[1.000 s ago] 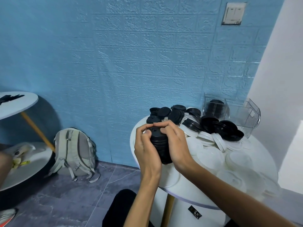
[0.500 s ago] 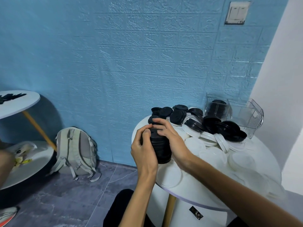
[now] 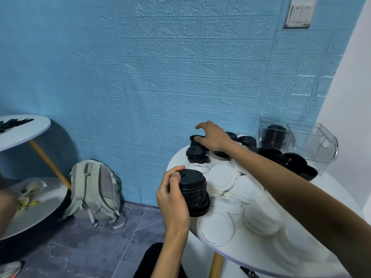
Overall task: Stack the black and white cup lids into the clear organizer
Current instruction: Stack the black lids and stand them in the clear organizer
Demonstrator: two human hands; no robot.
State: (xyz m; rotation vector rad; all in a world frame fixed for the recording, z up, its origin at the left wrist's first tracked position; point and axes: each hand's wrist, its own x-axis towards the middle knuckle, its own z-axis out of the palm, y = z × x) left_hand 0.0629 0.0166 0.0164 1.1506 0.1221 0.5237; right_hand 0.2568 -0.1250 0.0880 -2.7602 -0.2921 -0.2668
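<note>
Blue brick-patterned wall backs a round white table at lower right, crowded with white lids. Left hand grips a stack of black lids; right hand, fingers loosely spread, touches a loose black lid ahead of the clear organizer.

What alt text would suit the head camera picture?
A person's left hand grips a stack of black lids on a white round table, while the right hand reaches toward loose black lids near a blue wall.

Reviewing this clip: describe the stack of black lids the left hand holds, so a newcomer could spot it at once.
On the round white table, look to the near left edge. There the left hand grips a tall stack of black lids. It is the tallest black pile and the only one held.
</note>
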